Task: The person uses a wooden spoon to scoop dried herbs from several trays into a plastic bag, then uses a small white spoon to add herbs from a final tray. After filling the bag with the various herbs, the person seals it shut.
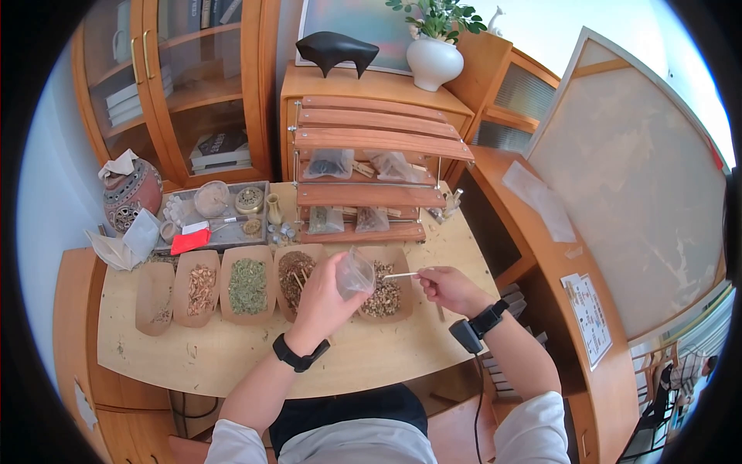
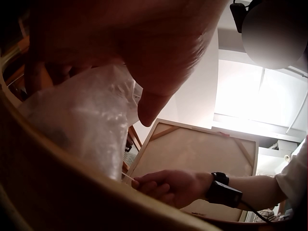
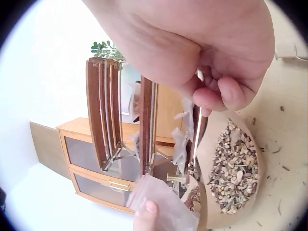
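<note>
My left hand (image 1: 318, 305) holds a clear plastic zip bag (image 1: 354, 274) between thumb and fingers, over the rightmost trays. In the right wrist view the bag (image 3: 168, 202) shows a red line along its top edge. My right hand (image 1: 448, 289) pinches a thin, shiny, stick-like tool (image 1: 399, 274) that points left toward the bag; its far end looks small and dark in the right wrist view. Beneath it stands a paper tray (image 1: 396, 255) of chopped mixed dried herbs (image 3: 234, 168). A neighbouring tray of brown bits (image 1: 292, 267) with wooden tongs is partly hidden by my left hand.
Further left stand trays of green leaves (image 1: 248, 286), orange-brown chips (image 1: 202, 290) and a few scraps (image 1: 161, 309). A grey tray (image 1: 232, 238) with small jars lies behind them. A wooden rack (image 1: 371, 193) with filled bags rises at the back.
</note>
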The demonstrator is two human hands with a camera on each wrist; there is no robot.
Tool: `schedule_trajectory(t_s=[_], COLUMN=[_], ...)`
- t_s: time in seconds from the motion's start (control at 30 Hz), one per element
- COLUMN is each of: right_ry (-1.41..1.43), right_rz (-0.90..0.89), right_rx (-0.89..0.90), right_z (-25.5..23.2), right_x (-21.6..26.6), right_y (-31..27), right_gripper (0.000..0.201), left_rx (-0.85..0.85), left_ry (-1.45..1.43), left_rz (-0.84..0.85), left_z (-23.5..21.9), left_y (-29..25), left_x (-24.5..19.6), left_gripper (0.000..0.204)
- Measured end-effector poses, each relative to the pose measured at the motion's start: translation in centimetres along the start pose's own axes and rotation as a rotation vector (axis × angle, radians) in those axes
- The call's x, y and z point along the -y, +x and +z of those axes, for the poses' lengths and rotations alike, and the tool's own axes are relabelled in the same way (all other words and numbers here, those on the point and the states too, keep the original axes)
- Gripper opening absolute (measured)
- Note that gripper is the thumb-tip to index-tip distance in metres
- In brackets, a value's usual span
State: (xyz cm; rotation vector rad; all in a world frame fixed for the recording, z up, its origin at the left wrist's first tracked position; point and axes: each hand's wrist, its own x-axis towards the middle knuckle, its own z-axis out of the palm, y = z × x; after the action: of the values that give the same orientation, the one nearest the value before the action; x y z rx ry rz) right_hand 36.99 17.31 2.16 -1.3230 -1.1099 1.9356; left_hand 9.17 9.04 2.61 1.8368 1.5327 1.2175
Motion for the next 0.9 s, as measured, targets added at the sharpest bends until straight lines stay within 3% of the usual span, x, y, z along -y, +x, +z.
schedule_trajectory(t_s=[0.23,0.47,0.57,0.67,0.8,0.9], right_ry=[-0.006,-0.471,-0.365,-0.207,0.008,-0.044], right_rz=[-0.109,-0.332,-0.376,-0.418,-0.391,-0.307], right_rx=[0.001,-0.115,-0.092,-0.183,-0.225,-0.213], right_z=[1.4,6.2,6.6,5.5,4.5,5.4], right_x=[5.2,6.0,6.0,5.9,4.1,2.2], right_y=[-3.3,-5.6,-6.4,-6.8,-5.7,-4.1], right_gripper=[0.021,0.022,0.023,0.023,0.028,0.03], left_rx=[0.001,0.02,-0.012,-0.069,-0.195,-0.279], left_ry=[0.025,-0.013,-0.045,-0.027,-0.13,-0.236], left_rz=[0.0,-0.005,0.02,0.039,0.079,0.07], left_z=[0.2,0.0,0.0,-0.4,-1.8,-3.8], left_y=[-0.1,-0.1,0.0,0.0,0.8,1.1], left_x=[0.0,-0.3,-0.3,-0.2,-0.4,-0.8], left_gripper=[0.074,0.075,0.074,0.074,0.072,0.071])
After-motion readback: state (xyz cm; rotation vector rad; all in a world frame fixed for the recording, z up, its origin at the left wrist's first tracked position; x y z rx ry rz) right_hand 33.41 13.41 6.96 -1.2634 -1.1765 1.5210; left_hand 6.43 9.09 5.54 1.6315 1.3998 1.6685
